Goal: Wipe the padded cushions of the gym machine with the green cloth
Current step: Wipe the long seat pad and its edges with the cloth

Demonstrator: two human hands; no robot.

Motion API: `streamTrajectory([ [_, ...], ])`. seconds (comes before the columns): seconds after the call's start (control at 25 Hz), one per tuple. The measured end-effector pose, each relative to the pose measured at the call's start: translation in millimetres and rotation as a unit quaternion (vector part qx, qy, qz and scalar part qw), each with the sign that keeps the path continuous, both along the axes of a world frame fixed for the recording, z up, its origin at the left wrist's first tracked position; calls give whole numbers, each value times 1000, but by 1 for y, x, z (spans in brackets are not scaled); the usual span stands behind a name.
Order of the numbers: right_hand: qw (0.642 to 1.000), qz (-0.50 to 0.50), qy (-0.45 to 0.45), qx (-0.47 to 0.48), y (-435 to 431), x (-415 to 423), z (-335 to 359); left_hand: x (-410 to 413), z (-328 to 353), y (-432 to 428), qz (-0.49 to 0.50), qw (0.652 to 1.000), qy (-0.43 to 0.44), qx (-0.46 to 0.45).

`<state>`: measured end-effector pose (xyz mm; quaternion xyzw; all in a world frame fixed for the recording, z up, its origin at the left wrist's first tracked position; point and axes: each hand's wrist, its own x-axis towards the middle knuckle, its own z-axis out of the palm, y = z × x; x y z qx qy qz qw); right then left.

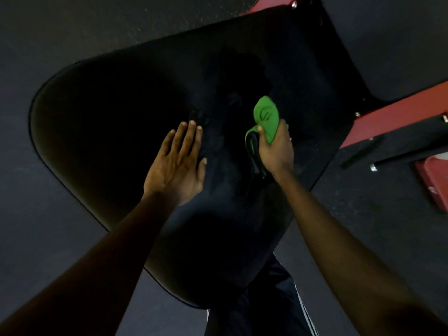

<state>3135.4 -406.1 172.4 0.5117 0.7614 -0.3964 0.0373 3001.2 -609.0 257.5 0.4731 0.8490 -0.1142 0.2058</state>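
On the black cushion, the left hand lies flat, fingers spread; the right hand grips the cloth above dark flooring.

I am pressing my left hand flat on the black cushion while my right hand is gripping the bunched green cloth just right of it.

Dim, underexposed, wide-angle edge distortion.
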Motion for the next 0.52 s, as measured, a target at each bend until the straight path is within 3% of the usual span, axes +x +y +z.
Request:
streamTrajectory([
  [0.16, 995, -93, 19, -22, 3, -39, 11, 0, 1, 0, 3, 1000, -8, 7],
  [0.24, 998, -36, 26, -36, -28, -32, 29, -1, 3, 1, 4, 1000, -10, 17],
  [0.36, 988, 132, 80, -14, -75, -12, 46, -1, 3, 2, 3, 1000, -15, 20],
  [0.52, 985, 161, 52, 21, -41, -48, 16, -1, 1, 2, 1, 1000, -24, 16],
])
